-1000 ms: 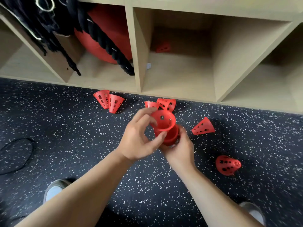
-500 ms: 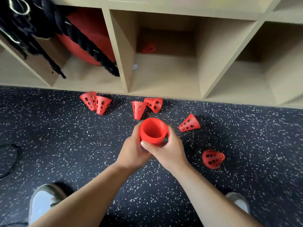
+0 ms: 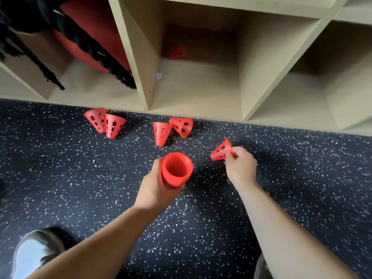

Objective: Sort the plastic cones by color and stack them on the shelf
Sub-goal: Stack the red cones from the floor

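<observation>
Left hand (image 3: 154,190) is wrapped round the stack of red cones (image 3: 176,170), wide mouth tipped up toward the camera and narrow end buried in the palm. Over to the right, the right hand (image 3: 240,168) is down at the floor (image 3: 80,178), fingers curled and pinching the loose cone (image 3: 221,151) at its wide rim.

This is the relation that matters. The loose cone sits just beside the stack on its right, nearer the right hand, with the tip pointing away toward the shelf (image 3: 138,57) and the rim facing back at the person. The stack's mouth opens upward, so by the look of it the cone must be swung round, tip leading, to drop inside.

The right forearm is stretched forward and low, wrist bent down. The left forearm angles in from the lower left and holds the stack above the floor.

Plenty remains: a pair of cones (image 3: 104,122) at the left and another pair (image 3: 171,128) in the middle lie by the shelf's front edge. One lone cone (image 3: 177,53) sits deep in the centre compartment.
</observation>
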